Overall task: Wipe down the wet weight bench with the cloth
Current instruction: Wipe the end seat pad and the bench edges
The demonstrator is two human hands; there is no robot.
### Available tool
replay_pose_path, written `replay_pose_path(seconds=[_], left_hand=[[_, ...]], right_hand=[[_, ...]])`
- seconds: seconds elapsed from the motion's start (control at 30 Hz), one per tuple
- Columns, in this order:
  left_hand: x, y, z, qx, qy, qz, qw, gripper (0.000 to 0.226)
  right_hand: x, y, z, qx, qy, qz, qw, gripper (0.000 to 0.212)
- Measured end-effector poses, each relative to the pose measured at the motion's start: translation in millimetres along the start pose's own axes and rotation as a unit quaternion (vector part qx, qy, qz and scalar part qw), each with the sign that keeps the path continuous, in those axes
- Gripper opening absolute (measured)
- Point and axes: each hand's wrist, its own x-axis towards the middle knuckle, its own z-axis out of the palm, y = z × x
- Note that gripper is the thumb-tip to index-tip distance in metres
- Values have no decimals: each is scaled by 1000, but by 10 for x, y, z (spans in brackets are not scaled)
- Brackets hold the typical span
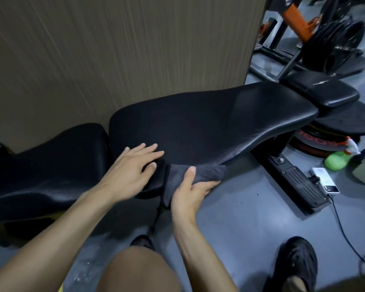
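The black padded weight bench (209,123) runs from lower left to upper right, its long back pad beside a shorter seat pad (51,165). My left hand (133,165) lies flat on the near end of the long pad, fingers straight. My right hand (190,192) grips a grey cloth (207,171) against the pad's near side edge, thumb on top and fingers curled underneath. Part of the cloth hangs down below the edge.
A brown wall panel (114,49) stands right behind the bench. The bench's base foot (297,186) lies on the grey floor to the right. Beyond it are a green spray bottle (337,161), a white power bank (325,180) with cable, stacked weight plates (346,123) and another bench (325,89).
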Motion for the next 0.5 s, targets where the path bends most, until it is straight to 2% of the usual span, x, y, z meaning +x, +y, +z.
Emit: replay_pose_path(seconds=[0.13, 0.27, 0.4, 0.5], left_hand=[[357, 407, 158, -8, -33, 49, 998, 44], [577, 585, 234, -7, -41, 67, 997, 44], [871, 707, 284, -20, -33, 65, 997, 43], [1107, 803, 339, -20, -35, 74, 996, 43]], right_hand=[[828, -383, -298, -24, 35, 19, 999, 82], [1493, -644, -494, -63, 63, 2, 996, 81], [903, -323, -372, -61, 23, -73, 995, 86], [708, -177, -421, -63, -33, -69, 995, 89]])
